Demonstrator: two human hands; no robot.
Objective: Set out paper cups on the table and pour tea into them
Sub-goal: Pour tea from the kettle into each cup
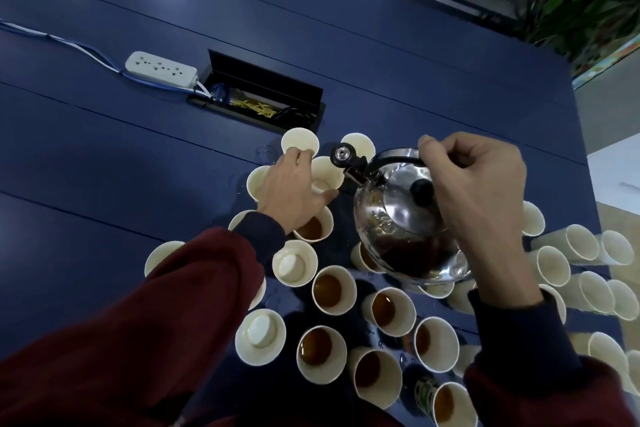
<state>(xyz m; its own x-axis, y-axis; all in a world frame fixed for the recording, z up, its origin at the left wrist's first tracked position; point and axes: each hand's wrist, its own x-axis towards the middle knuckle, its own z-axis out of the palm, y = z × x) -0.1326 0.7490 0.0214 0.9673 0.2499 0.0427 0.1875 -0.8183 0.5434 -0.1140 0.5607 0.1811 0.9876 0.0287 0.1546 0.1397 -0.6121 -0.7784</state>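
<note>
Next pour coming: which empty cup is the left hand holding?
The cup between thumb and fingers of the left hand, just beside the kettle spout; it is empty, unlike the filled cups nearer you.

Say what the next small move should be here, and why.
Probably tip the kettle so tea runs from its spout into the empty cup that the left hand steadies. The right hand grips the handle, the spout sits right beside that cup's rim, and its bottom looks bare, while several nearer cups already hold tea.
</note>
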